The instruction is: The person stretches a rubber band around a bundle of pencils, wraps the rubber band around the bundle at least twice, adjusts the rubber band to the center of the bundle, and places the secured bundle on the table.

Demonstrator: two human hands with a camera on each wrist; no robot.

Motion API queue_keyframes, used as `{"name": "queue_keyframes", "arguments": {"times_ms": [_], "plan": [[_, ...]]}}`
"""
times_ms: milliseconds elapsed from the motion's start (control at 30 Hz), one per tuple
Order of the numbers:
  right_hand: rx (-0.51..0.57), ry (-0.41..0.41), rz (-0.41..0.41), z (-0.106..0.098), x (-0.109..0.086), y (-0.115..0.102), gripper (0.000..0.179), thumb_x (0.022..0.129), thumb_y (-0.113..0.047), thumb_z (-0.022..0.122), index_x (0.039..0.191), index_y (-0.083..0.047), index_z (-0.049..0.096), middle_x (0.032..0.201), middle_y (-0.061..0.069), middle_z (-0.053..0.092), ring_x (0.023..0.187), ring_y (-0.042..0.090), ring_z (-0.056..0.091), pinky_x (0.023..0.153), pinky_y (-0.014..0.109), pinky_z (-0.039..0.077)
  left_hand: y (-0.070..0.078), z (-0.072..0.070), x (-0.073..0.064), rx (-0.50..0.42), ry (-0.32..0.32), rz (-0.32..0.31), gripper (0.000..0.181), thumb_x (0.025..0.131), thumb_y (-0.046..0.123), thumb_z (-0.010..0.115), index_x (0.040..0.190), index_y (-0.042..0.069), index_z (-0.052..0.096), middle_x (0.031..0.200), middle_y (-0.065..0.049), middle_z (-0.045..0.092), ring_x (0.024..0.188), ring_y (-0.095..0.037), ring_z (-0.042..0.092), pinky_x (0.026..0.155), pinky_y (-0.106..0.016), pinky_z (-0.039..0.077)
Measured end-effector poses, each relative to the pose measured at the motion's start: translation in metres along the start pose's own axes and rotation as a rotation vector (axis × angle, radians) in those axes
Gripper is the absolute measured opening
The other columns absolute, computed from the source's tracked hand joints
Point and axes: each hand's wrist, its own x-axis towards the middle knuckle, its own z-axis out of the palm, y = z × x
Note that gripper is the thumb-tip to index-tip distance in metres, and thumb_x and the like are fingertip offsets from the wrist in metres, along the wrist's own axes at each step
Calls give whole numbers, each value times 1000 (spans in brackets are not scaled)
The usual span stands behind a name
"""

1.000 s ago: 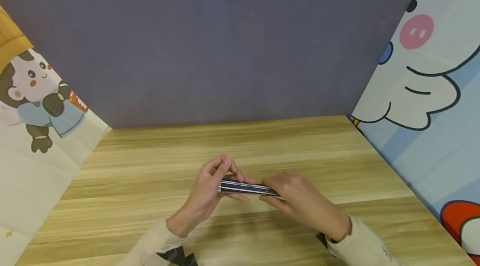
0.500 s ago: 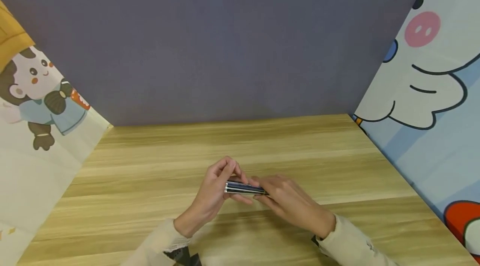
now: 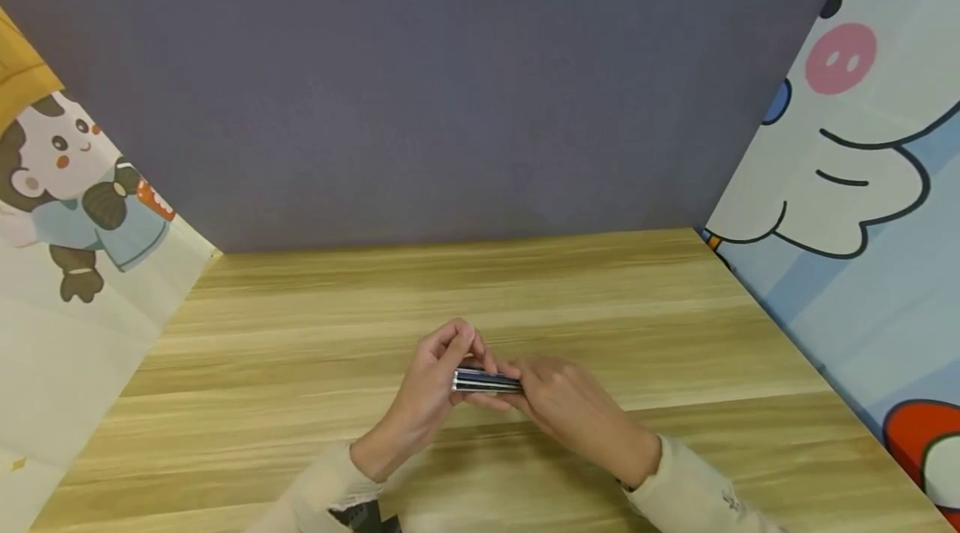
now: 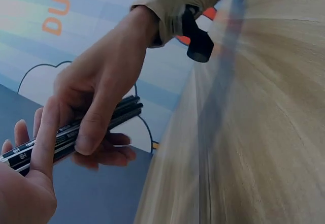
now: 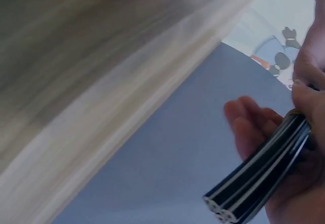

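A bundle of dark pencils (image 3: 483,381) with pale stripes is held above the table between both hands; HB lettering shows on them in the left wrist view. My left hand (image 3: 423,379) grips the bundle's left end. Thumb and fingers of my right hand (image 3: 573,404) pinch it farther right. In the right wrist view a thin yellowish rubber band (image 5: 294,113) goes around the pencils beside the right thumb, and their flat, unsharpened ends stick out past the palm. From the head view the band and the bundle's right end are hidden by the right hand.
A wood-grain table (image 3: 315,299) lies beneath the hands. Behind it rises a plain grey panel (image 3: 450,99). Cartoon-printed walls stand at the left (image 3: 75,174) and right (image 3: 847,149). Dark wrist gear (image 3: 366,516) shows by the left sleeve.
My right hand has slid left along the pencils, closer to my left hand. The rubber band, visible in the head view one second ago, is now covered there. The left hand has shifted slightly right.
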Motion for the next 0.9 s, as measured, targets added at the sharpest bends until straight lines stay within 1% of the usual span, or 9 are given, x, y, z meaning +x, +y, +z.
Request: {"name": "queue_keyframes", "arguments": {"times_ms": [100,233,433,533,600,733,800,833,900], "plan": [[89,-24,36,-2,0,0,22,97,-28,65,101,-6,66,79,-3,64,62,-1,50,49,11,41,1,1,0,-4,3,-10,31,111,19,32,95,0,50,85,-9,68,93,-31,73,71,-54,59],[214,-73,119,-13,1,7,32,96,-27,68,119,-7,64,97,-2,70,75,1,60,59,16,51,8,-2,1,5,-19,5,32,111,19,30,94,1,51,87,-9,68,97,-32,72,72,-56,58],[256,-130,179,-23,2,20,11,98,-26,65,104,-18,66,78,-17,57,58,-3,46,50,16,42,15,-10,3,-18,4,-2,35,111,22,32,95,3,56,92,-10,69,103,-34,70,72,-49,60],[281,-158,174,-24,2,22,10,99,-27,64,103,-19,66,77,-17,55,57,-4,43,49,16,41,13,-12,4,0,18,-36,33,110,23,36,97,1,57,101,-13,70,109,-37,67,75,-50,60],[296,-172,193,-25,2,24,10,97,-27,66,103,-18,67,80,-16,57,59,-4,45,50,16,42,11,-13,5,95,35,-61,32,109,24,40,100,-1,58,109,-15,69,110,-37,66,76,-51,59],[313,-166,261,-27,1,31,17,90,-21,75,106,-18,69,89,-14,64,65,-3,52,55,18,47,12,-19,6,478,27,-165,32,107,27,48,111,-2,62,111,-17,68,98,-38,70,71,-53,60],[310,-162,278,-27,1,35,20,88,-21,77,106,-18,70,93,-13,66,69,-3,54,58,19,49,16,-24,6,655,-24,-243,33,105,30,51,114,1,65,104,-18,70,88,-39,72,65,-55,60],[309,-161,279,-27,0,37,20,88,-21,78,107,-18,70,94,-13,66,72,-2,55,59,20,50,18,-26,6,706,-56,-280,33,105,31,52,114,3,66,99,-18,71,85,-41,72,64,-57,59],[310,-166,275,-25,0,40,20,88,-22,77,107,-18,70,96,-12,66,75,-1,56,62,21,51,23,-32,6,743,-119,-335,32,104,30,53,117,3,66,94,-22,71,84,-45,71,64,-59,59]]}}
